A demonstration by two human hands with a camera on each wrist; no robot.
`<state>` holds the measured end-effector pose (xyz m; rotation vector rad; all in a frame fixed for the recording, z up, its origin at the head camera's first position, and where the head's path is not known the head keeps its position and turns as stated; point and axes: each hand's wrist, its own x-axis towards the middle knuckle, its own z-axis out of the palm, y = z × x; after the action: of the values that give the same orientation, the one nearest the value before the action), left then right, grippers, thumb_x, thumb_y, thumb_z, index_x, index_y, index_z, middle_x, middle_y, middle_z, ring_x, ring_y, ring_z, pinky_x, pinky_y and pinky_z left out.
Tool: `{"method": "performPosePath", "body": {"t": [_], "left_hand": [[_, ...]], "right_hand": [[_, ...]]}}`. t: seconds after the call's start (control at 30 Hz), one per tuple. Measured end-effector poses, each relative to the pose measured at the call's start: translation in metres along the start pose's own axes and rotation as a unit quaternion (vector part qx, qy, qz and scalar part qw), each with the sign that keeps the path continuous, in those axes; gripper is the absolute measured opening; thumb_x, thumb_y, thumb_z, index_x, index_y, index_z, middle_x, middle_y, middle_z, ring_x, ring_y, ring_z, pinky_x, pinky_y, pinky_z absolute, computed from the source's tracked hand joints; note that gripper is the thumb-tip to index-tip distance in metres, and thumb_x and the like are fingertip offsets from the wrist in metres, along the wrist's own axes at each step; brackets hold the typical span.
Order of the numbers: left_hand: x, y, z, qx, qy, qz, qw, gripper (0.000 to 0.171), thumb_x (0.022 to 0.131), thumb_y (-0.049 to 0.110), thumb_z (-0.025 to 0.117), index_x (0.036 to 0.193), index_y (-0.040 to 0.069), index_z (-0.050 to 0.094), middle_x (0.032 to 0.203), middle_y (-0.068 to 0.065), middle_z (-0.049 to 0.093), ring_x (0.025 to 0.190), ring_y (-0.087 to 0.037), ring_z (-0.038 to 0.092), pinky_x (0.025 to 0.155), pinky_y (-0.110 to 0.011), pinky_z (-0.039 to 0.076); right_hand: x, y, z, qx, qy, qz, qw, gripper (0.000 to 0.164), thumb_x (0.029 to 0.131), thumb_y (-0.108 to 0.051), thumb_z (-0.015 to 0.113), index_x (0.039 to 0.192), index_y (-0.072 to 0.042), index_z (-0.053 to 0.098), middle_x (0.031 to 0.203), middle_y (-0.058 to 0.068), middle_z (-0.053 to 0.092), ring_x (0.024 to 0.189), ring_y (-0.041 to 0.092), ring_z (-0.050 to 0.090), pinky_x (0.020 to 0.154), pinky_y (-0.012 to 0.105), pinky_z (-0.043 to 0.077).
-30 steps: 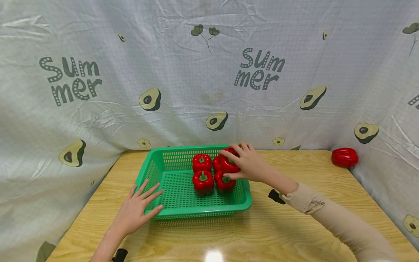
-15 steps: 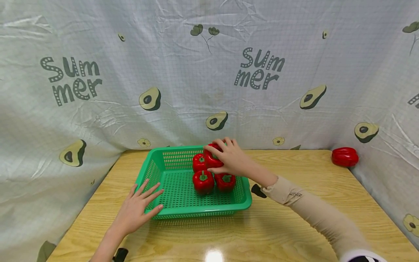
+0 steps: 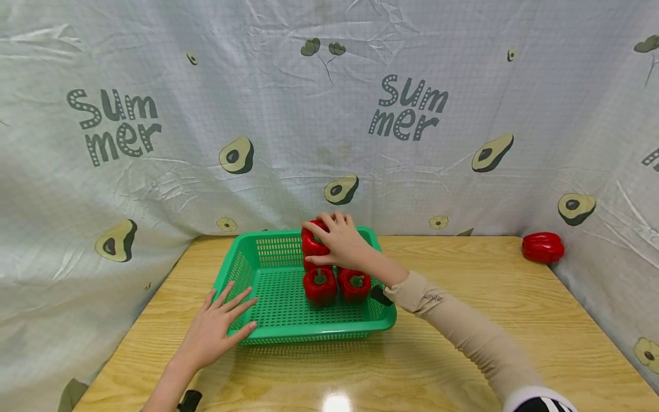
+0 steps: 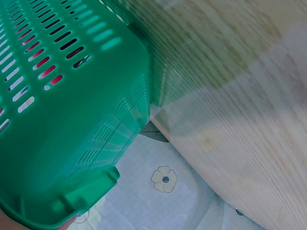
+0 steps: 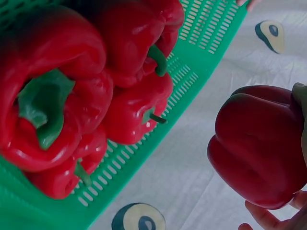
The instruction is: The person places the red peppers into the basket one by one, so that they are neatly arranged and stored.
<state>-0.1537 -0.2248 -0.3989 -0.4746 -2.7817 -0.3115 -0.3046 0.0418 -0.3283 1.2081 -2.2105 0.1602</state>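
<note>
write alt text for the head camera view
A right hand holds a red bell pepper over the back of a green basket with more red peppers inside, while the left hand is at the basket's left edge. Another red pepper lies at the table's far right corner, before a cloth printed with avocados.

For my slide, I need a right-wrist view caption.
Right hand gripping a red bell pepper, four more in a slotted green basket.

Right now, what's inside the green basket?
Four peppers show in the right wrist view; from the head, the right hand and its held pepper mostly cover the back two.
</note>
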Motion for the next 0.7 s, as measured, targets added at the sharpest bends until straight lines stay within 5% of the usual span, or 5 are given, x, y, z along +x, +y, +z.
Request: {"method": "performPosePath", "body": {"t": [0.3,0.7], "left_hand": [[0.000,0.000,0.000,0.000,0.002,-0.002,1.0000,0.050,0.082,0.047,0.055,0.125,0.019,0.055,0.136,-0.003,0.045,0.132,-0.037,0.027,0.106,-0.056,0.015],[-0.001,0.000,0.002,0.005,0.013,0.003,0.9999,0.049,0.083,0.047,0.054,0.124,0.020,0.056,0.135,-0.004,0.047,0.131,-0.036,0.028,0.107,-0.055,0.016]], "right_hand": [[0.010,-0.005,0.019,-0.015,-0.012,0.014,1.000,0.061,0.078,-0.057,0.056,0.127,-0.021,0.046,0.113,0.005,0.048,0.090,0.024,0.041,0.068,0.034,0.033],[0.026,-0.021,0.038,0.007,-0.086,0.060,0.995,0.062,0.082,-0.058,0.049,0.133,-0.024,0.039,0.122,0.006,0.045,0.097,0.026,0.040,0.070,0.035,0.034]]}}
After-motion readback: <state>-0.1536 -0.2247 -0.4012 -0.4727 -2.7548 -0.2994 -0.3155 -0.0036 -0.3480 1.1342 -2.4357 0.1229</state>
